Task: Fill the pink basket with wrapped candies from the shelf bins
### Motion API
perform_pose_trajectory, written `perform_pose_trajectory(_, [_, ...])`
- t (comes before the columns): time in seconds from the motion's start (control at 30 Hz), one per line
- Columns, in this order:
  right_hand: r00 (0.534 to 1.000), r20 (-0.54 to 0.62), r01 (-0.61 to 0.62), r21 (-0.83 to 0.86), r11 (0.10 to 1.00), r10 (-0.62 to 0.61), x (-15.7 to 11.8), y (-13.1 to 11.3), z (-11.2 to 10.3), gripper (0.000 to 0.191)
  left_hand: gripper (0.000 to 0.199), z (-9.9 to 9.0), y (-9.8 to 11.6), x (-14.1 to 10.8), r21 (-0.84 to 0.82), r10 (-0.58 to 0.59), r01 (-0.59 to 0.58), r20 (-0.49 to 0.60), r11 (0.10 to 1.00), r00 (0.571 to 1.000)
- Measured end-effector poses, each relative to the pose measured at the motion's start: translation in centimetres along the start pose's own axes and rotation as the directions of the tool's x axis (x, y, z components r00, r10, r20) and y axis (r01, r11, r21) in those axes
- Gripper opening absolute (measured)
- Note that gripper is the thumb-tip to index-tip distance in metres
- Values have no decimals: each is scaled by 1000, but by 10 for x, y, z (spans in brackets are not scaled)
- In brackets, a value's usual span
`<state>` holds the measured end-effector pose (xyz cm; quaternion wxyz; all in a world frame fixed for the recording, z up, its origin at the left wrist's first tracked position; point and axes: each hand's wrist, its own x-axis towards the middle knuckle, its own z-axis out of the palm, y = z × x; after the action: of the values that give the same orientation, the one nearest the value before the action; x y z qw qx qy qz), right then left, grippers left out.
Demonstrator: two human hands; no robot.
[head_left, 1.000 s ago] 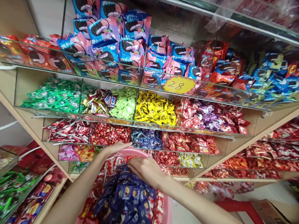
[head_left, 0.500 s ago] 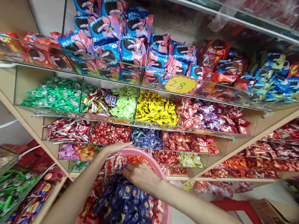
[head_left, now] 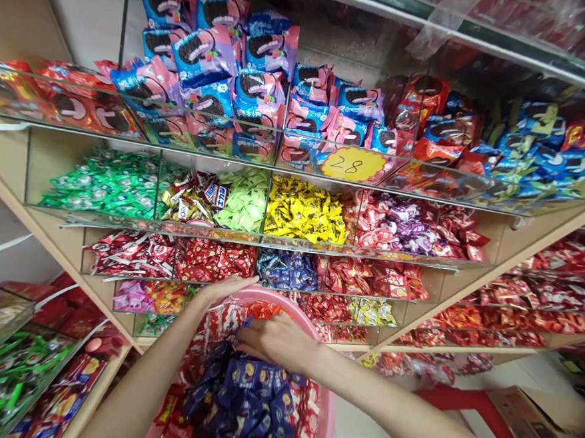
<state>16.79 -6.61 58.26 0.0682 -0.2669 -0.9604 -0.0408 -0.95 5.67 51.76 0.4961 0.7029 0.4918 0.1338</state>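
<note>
A pink plastic tub (head_left: 328,408) stands below the shelves, with dark blue candy packets (head_left: 255,393) heaped over red-and-white wrapped candies (head_left: 215,324). My left hand (head_left: 225,289) lies along the tub's far left rim, its fingers stretched out flat toward the right; its thumb is hidden. Inside the tub, my right hand (head_left: 276,341) is closed over the top of the blue heap, with its fingers curled. A bit of blue wrapper shows by its fingertips, though most of what it grips is hidden.
Glass-fronted shelves (head_left: 211,230) of sorted candies rise ahead. A yellow price tag (head_left: 352,164) reads 28. Blue-wrapped candies (head_left: 289,270) fill one compartment just above the tub. More bins (head_left: 10,386) stand at lower left, and a cardboard box (head_left: 533,423) at lower right.
My right hand has shifted slightly left over the blue packets and rolled a little. My left hand stays on the rim.
</note>
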Motion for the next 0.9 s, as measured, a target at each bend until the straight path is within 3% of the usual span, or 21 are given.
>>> perform_pose_trajectory(0.13, [985,-85,-137,144,980,150,-5,32,-8,33,63,-1,-1,0,-34,40,-39,35,999,999])
perform_pose_trajectory(0.2, [952,-88,-275,178,945,294,-11,56,-1,34,63,-2,-1,0,-70,17,-14,44,997,999])
perform_pose_trajectory(0.27, [869,-46,-481,159,862,493,-18,81,13,34,64,-2,0,-1,-71,-21,23,34,997,999])
perform_pose_trajectory(0.33, [743,14,-667,94,739,669,-26,104,30,30,65,-2,-2,0,-49,-27,28,15,998,1000])
perform_pose_trajectory(0.4, [654,46,-756,42,653,755,-32,122,47,24,66,-3,-5,1,-32,-17,17,4,999,1000])
perform_pose_trajectory(0.53, [593,52,-805,18,593,803,-29,141,70,17,69,-3,-12,3,-35,-16,16,-7,999,1000])
perform_pose_trajectory(0.7, [521,27,-853,-1,522,853,-6,154,78,29,69,-4,-13,2,-25,-30,29,-21,999,999])
perform_pose_trajectory(0.9, [503,70,-862,-31,505,862,16,170,72,32,67,-4,-9,0,-35,-9,9,16,999,1000])
